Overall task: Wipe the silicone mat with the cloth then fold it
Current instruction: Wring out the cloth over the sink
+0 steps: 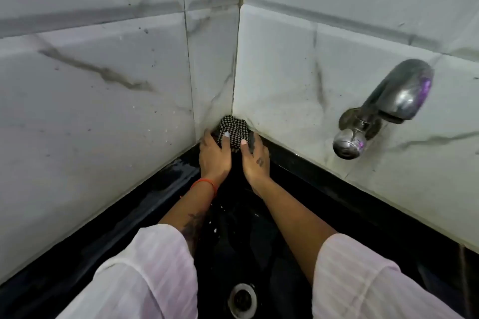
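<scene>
Left hand and right hand both reach into the far corner of a black sink. Both grip one bunched black-and-white checked cloth; left thumb lies across its front, right thumb presses its right side, fingers curled round the edges. The cloth sits right in the corner where the two tiled walls meet, touching both, at the back rim of the sink. It is crumpled into a lump, slightly taller than wide, so its long axis runs roughly up the corner seam; no clear pointing direction otherwise.

Count: one cloth, two hands, one tap, one drain. Whether a silicone mat is in view cannot be told; the dark basin floor hides any outline.

Left wrist carries a red thread band. Both forearms bare, with pale striped sleeves pushed back at the near edge. Tattoo marks on the left forearm and the back of the right hand.

A chrome tap juts from the right wall, well apart from the hands, spout angled down and left. A round metal drain sits at the near bottom, between the sleeves. Water droplets and splash marks on the basin floor and lower tiles. Nothing lies between hands and cloth.
</scene>
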Tool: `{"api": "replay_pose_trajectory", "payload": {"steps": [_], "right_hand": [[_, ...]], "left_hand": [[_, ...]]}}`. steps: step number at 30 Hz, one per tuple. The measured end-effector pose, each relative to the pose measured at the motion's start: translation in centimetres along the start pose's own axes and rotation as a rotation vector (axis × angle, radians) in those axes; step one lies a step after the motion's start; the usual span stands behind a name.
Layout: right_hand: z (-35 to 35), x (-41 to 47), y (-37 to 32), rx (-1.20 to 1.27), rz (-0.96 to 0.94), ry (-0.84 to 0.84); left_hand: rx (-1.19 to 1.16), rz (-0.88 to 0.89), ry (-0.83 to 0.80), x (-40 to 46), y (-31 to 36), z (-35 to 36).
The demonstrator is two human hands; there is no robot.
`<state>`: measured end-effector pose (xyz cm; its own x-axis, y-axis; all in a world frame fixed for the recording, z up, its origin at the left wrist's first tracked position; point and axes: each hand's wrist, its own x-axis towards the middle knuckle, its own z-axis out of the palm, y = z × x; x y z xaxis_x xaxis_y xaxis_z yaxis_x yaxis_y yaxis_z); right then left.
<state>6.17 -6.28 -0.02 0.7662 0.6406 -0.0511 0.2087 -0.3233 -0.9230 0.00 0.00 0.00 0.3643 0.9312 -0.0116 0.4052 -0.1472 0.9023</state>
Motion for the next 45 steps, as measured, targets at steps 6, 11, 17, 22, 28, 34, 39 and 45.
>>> {"api": "replay_pose_trajectory", "payload": {"steps": [6,11,17,22,28,34,39,45], "right_hand": [[1.7,2.5,0.2,0.106,0.115,-0.118],[-0.2,1.8,0.4,0.088,0.076,-0.115],[-2.8,-2.7,0.3,0.18,-0.009,0.007],[-5.5,-7.6,0.9,0.363,0.078,0.11],[-10.5,-15.7,0.6,0.5,0.254,0.091],[-14.3,-24.4,0.8,0.524,0.205,0.062],[-18.7,-32.2,2.5,0.502,0.18,0.123],[-25.3,-39.9,6.3,0.501,0.149,0.09]], "left_hand": [[0.014,-0.027,0.002,2.9,-0.4,1.4],[-0.041,-0.09,0.031,2.2,-0.3,2.4],[-0.524,-0.313,-0.063,-1.2,-0.6,1.7],[-0.751,-0.357,-0.268,-7.6,0.5,-0.5],[-0.726,-0.345,-0.465,-17.1,2.5,-3.4],[-0.734,-0.309,-0.52,-25.9,4.4,-5.5],[-0.688,-0.328,-0.628,-33.6,5.3,-5.3],[-0.481,-0.262,-0.743,-41.7,6.6,-2.4]]}}
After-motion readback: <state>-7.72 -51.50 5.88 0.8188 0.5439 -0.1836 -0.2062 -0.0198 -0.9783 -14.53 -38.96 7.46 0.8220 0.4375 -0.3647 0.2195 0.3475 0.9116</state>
